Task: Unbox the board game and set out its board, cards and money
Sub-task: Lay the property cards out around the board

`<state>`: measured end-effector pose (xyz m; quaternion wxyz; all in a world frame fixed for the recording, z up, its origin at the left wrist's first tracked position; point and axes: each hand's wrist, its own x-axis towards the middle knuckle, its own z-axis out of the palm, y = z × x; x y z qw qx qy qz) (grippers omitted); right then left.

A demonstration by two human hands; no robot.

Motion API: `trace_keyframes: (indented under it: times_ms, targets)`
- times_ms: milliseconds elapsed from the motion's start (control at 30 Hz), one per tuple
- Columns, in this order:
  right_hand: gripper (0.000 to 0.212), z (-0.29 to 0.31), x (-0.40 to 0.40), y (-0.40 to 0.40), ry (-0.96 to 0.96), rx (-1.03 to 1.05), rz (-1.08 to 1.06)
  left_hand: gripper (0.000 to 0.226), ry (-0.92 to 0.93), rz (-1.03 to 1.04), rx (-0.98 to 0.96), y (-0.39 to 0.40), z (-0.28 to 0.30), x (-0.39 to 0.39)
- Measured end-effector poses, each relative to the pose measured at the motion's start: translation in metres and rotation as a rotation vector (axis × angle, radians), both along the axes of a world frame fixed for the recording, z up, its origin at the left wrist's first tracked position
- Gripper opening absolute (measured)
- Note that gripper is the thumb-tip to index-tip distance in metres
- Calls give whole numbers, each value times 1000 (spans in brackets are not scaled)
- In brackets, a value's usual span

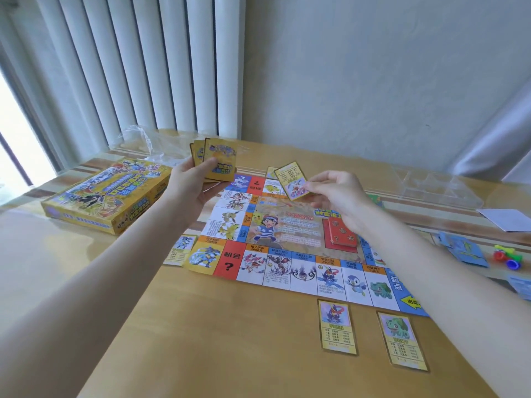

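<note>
Two hands up | my left hand (pixel 191 186) grips yellow-backed cards (pixel 219 162); right hand (pixel 339 196) pinches one card (pixel 291 180) over colourful board (pixel 287 242) | wooden table (pixel 230 326), grey wall (pixel 373 81) far

Before me a pale wall (pixel 373 67) fills the upper right. White vertical blinds (pixel 138 61) hang upper left, daylight glaring beside them. My wooden table (pixel 230 340) spans the lower frame.
</note>
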<state>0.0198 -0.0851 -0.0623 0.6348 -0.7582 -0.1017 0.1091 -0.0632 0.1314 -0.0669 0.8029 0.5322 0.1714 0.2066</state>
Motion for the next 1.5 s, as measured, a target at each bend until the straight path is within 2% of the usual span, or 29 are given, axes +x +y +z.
trace_keyframes:
  times_ms: [467,700,900,1067,1167,1267,1367,1500]
  targets:
    - [9,-8,17,49,90,-17,143,22,24,28,-37,29,-13,16]
    - [6,-15,31,57,134,-39,181,10,38,8,-50,30,-21,32]
    - [8,-19,39,58,159,-49,230,8,78,-30,-29,26,-26,40]
    - [15,-14,46,55,7,-161,275,7,101,-118,25,23,-25,41]
    - [14,-5,44,56,-75,-140,345,12,123,-264,57,15,-22,40]
    - [22,-1,39,58,-127,-146,366,12,97,-376,11,6,-24,38]
    - [23,0,37,55,-117,-136,376,12,73,-392,-56,3,-27,35]
    - [20,5,33,46,-147,-188,304,16,104,-301,24,-3,-28,34]
